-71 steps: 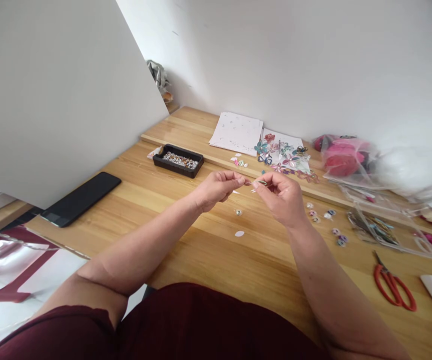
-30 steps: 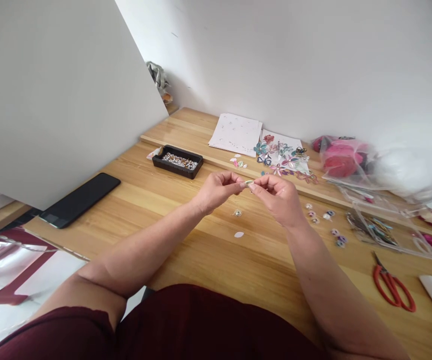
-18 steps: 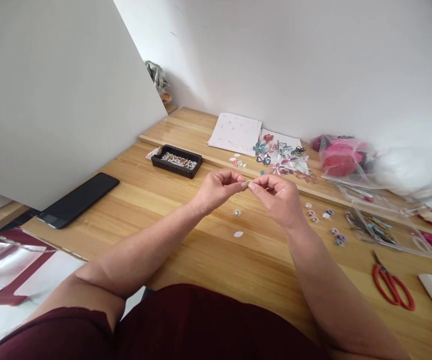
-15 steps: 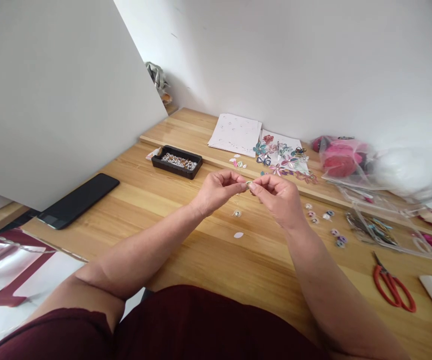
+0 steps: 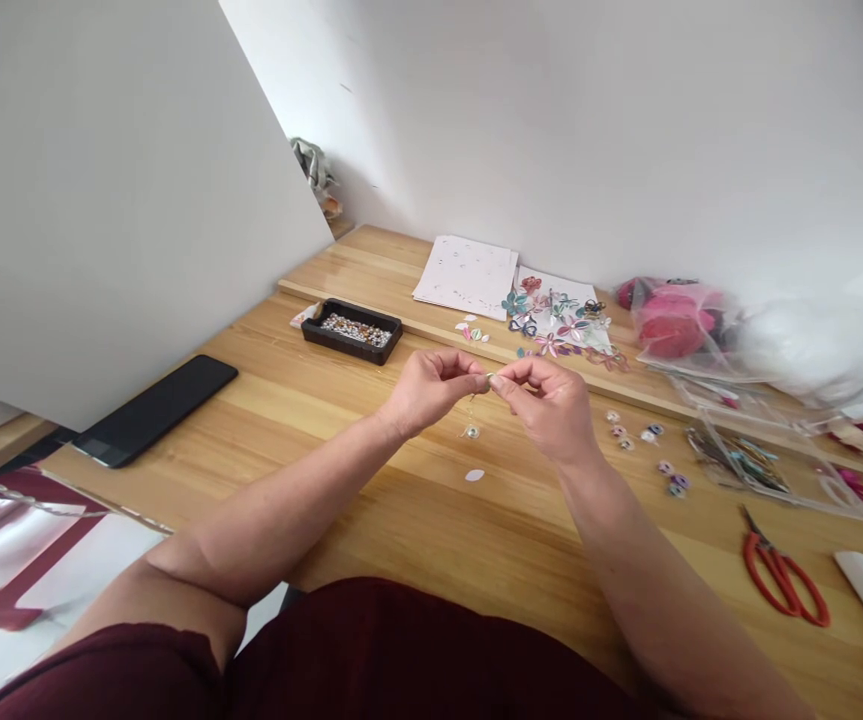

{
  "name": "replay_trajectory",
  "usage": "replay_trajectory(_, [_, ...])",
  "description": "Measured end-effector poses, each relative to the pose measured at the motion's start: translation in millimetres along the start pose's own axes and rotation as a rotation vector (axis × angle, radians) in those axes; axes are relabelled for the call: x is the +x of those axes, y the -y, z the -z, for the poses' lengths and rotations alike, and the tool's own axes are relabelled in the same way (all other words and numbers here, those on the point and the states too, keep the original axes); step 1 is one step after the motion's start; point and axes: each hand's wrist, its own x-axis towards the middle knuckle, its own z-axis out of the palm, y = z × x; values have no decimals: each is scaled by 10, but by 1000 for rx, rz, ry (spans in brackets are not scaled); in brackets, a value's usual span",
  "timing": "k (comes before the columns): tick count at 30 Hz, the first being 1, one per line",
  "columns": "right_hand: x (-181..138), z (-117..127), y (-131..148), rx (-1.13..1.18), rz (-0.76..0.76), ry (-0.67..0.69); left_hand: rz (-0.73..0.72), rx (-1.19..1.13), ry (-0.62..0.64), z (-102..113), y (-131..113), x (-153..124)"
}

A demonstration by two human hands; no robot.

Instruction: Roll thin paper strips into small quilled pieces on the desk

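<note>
My left hand (image 5: pixel 431 388) and my right hand (image 5: pixel 547 400) meet fingertip to fingertip above the wooden table (image 5: pixel 341 480). Both pinch one tiny shiny craft piece (image 5: pixel 489 378) between thumb and forefinger; it is too small to name more exactly. Just below the hands, a small round piece (image 5: pixel 470 432) and a white petal-shaped scrap (image 5: pixel 474 475) lie on the table. More small round pieces (image 5: pixel 645 435) are scattered to the right of my right hand.
A black tray of beads (image 5: pixel 353 330) and a black phone (image 5: pixel 155 395) lie at the left. White sheets (image 5: pixel 467 275) and coloured flower shapes (image 5: pixel 562 322) sit at the back. At the right are a clear box (image 5: pixel 765 460), pink bags (image 5: pixel 675 322) and red scissors (image 5: pixel 780 575).
My fingertips have closed together on the small piece, which showed as a loop between the hands 2.4 s ago. The view has tipped slightly; the hands stay in place.
</note>
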Motion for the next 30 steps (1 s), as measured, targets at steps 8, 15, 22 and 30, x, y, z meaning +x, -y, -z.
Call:
replay_trajectory(8, [2, -41, -64, -33, 35, -41, -42, 73, -23, -7, 16, 3])
replay_trajectory(15, [41, -64, -196, 43, -26, -50, -34, -29, -6, -34, 92, 32])
replay_trajectory(22, [67, -57, -218, 213, -101, -22, 69, -57, 59, 18, 99, 46])
replay_trajectory(30, [92, 20, -106, 467, -180, 134, 141, -159, 168, 79, 26, 50])
